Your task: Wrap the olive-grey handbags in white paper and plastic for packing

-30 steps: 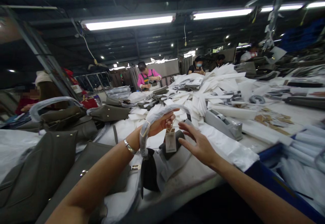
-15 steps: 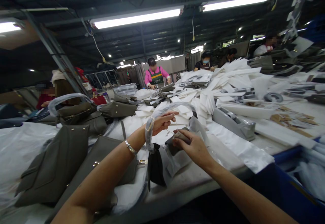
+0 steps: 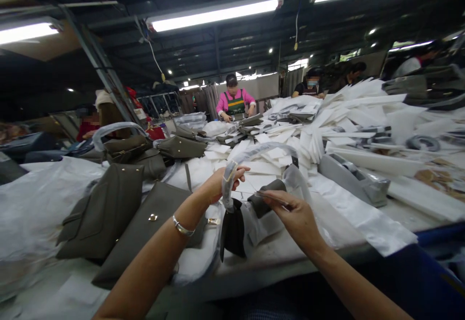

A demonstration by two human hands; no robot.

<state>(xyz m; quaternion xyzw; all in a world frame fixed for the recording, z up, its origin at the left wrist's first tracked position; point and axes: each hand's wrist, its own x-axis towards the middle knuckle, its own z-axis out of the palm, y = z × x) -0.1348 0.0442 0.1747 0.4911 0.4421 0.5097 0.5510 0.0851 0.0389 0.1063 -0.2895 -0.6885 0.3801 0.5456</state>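
A dark olive-grey handbag (image 3: 232,230), its handle (image 3: 228,184) sleeved in clear plastic, stands at the table's front edge. My left hand (image 3: 232,179) reaches through behind this handle, index finger stretched forward and the others curled; anything inside them is hidden. A thin pale cord loop (image 3: 232,166) shows on the plastic sleeve. My right hand (image 3: 292,211) pinches a small, flat taupe tag (image 3: 272,195), seen almost edge-on, above the bag's rolled grey part (image 3: 267,199). A translucent wrapping sheet (image 3: 296,182) covers the bag's far side.
Several grey handbags (image 3: 105,208) lie to the left beside a plastic sheet (image 3: 43,204). Farther back is a heap of white foam sheets (image 3: 348,112). A grey tape dispenser (image 3: 352,179) stands to the right. Across the table, a person in pink sleeves (image 3: 236,99) handles bags.
The view has swung left, so everything sits farther right. My right hand has tilted the tag from face-on to nearly edge-on. The cord seen between my hands is now hardly visible.
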